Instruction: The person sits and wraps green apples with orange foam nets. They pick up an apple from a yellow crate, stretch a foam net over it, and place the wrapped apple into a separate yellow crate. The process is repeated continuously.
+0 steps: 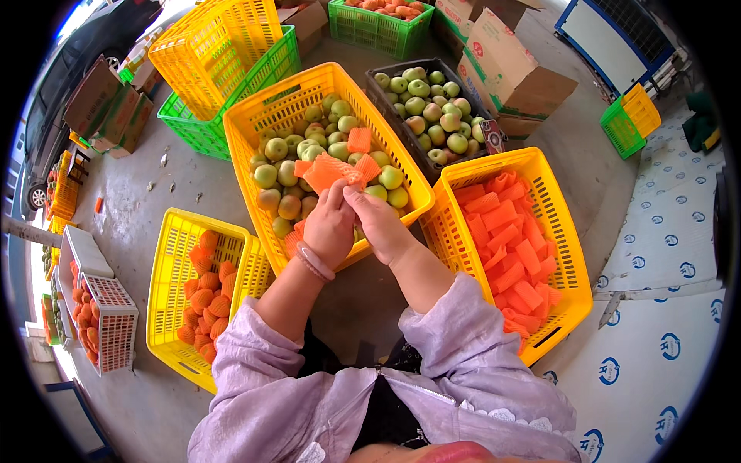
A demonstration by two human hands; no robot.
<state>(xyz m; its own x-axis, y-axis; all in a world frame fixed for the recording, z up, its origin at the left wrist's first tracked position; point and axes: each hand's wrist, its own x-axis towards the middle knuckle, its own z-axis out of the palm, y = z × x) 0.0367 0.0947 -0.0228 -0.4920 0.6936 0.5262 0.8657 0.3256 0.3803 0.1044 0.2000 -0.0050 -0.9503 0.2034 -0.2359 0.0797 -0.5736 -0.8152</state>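
My left hand [330, 226], with bangles on its wrist, grips an orange foam fruit net [330, 172]. The thumb and fingers of my right hand [379, 223] meet it at the net's lower edge; the fingertips are partly hidden. Both hands are above a yellow plastic crate [240, 142] of green and reddish apples [277, 149]. Another foam net [359, 139] lies on these apples, and more foam shows beside my left wrist. To the right, a yellow crate [564, 231] holds many loose foam nets [512, 243]. On the left, a yellow crate [165, 278] contains net-wrapped fruit [202, 299].
A black crate of apples [431, 107] stands behind on the right, with a phone-like object [492, 136] at its corner. Cardboard boxes [515, 75] are beyond it. Yellow and green crates [197, 127] are stacked back left. A white crate [116, 335] holds wrapped fruit farther left.
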